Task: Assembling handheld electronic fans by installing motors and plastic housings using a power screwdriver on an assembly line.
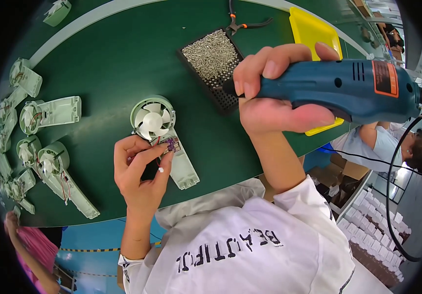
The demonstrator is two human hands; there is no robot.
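Note:
My left hand (140, 166) pinches a small purple circuit board (173, 144) against a pale green handheld-fan housing (185, 169) lying on the green table. White fan blades (152, 121) sit in the round end of that housing. A red wire with a white plug hangs beside my fingertips. My right hand (274, 90) is wrapped round a blue electric screwdriver (338, 83), held sideways with its dark nose pointing left. That nose is over a black perforated tray (226, 101) heaped with small silvery screws (211, 51); whether the tip touches them, I cannot tell.
Several more pale green fan housings (61, 111) crowd the table's left side. Black pliers with orange marks (234, 24) lie behind the screw tray, and a yellow tray (314, 29) stands at the far right. A black cord (391, 181) loops down from the screwdriver. Other people (37, 252) are nearby.

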